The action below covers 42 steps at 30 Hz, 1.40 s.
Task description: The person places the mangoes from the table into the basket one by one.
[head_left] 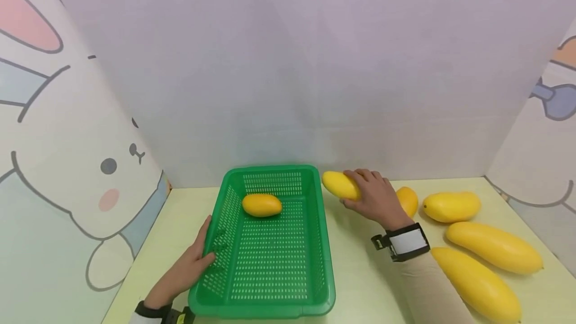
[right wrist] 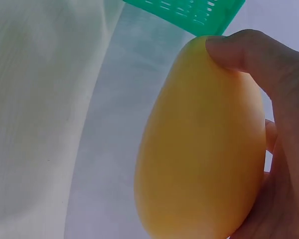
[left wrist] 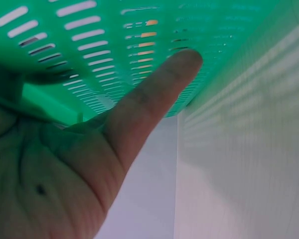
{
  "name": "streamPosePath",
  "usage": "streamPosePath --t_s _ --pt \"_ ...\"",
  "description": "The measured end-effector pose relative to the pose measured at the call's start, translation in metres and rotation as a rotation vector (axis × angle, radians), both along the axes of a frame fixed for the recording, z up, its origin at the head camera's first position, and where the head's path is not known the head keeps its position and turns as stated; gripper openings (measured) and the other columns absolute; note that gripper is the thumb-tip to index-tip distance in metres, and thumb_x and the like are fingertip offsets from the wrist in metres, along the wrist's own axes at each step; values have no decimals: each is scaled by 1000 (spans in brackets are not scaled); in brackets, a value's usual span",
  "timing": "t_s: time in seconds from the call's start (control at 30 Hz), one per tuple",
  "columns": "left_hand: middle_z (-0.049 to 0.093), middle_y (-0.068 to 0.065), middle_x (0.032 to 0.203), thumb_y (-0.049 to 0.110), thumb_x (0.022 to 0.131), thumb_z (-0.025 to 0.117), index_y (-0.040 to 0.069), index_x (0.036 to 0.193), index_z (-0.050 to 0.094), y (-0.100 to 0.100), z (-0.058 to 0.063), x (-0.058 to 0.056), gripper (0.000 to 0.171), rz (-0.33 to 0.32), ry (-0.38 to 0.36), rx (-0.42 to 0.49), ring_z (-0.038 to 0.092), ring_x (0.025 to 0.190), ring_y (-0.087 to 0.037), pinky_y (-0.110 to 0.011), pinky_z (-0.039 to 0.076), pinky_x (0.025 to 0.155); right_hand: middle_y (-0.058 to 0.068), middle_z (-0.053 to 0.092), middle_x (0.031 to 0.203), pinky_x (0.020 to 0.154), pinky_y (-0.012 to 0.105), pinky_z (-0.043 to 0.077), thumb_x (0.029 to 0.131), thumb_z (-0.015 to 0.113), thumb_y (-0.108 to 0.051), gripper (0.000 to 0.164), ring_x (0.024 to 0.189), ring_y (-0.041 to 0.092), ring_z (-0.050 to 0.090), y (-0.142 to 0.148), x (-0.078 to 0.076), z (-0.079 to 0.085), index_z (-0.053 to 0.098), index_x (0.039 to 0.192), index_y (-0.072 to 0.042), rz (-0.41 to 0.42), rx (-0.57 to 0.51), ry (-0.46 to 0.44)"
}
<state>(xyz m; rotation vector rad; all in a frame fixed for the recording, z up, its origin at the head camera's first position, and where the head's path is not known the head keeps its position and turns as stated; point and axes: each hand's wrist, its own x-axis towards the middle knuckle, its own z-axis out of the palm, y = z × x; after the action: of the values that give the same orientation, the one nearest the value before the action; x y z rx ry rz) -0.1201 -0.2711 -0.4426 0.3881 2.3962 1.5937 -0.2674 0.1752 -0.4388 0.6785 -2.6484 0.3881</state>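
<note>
My right hand point(head_left: 375, 196) grips a yellow mango point(head_left: 340, 185), held up just beyond the right rim of a green plastic basket point(head_left: 325, 244). In the right wrist view the thumb lies on the narrow end of this mango point(right wrist: 199, 144), with the other fingers mostly hidden behind it. On the basket's left side, my left hand point(head_left: 186, 269) holds the rim, thumb over the edge and fingers against the outer wall. One finger point(left wrist: 149, 107) stretches along the slotted wall in the left wrist view. An orange-yellow mango point(head_left: 262, 205) lies inside, toward the back.
Right of the basket, an orange-yellow mango point(head_left: 407, 201) sits partly behind my right wrist. Beside it lie a shorter yellow fruit point(head_left: 452, 207) and two long yellow fruits, one farther right point(head_left: 495, 247) and one nearer point(head_left: 479, 286). A pale wall point(head_left: 315, 89) closes off the table's back.
</note>
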Motion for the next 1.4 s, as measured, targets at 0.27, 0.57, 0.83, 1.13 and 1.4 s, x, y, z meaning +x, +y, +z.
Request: streamPosePath --t_s 0.27,0.57,0.83,1.13,1.4 --pt "4 -31 148 1 94 40 26 147 -18 1 1 0 81 -3 9 -5 59 93 -34 -38 53 62 10 50 123 80 51 40 77 64 -57 71 104 34 47 -2 4 7 45 136 -21 17 0 41" --pt "6 -30 148 4 95 41 24 147 -17 1 2 0 81 0 18 -15 59 90 -32 -39 53 63 9 50 123 81 51 40 77 64 -58 72 103 33 46 -6 9 18 45 136 -21 33 -16 81" --pt "5 -29 149 6 95 42 24 147 -16 1 1 1 80 3 22 -33 57 95 -33 -38 53 64 9 50 124 81 50 40 76 65 -56 71 104 31 46 -13 19 29 45 136 -24 50 -28 96" --pt "5 -29 149 6 95 42 20 147 -17 1 1 2 80 4 27 -37 57 97 -34 -37 53 66 8 49 125 83 49 39 75 65 -55 71 108 29 44 -21 30 40 45 136 -25 58 -19 119" --pt "4 -29 149 1 94 40 20 147 -17 2 2 1 81 11 12 -29 58 93 -33 -37 53 64 8 49 126 84 48 40 75 65 -55 71 110 29 43 -27 38 48 44 137 -26 96 -18 150"
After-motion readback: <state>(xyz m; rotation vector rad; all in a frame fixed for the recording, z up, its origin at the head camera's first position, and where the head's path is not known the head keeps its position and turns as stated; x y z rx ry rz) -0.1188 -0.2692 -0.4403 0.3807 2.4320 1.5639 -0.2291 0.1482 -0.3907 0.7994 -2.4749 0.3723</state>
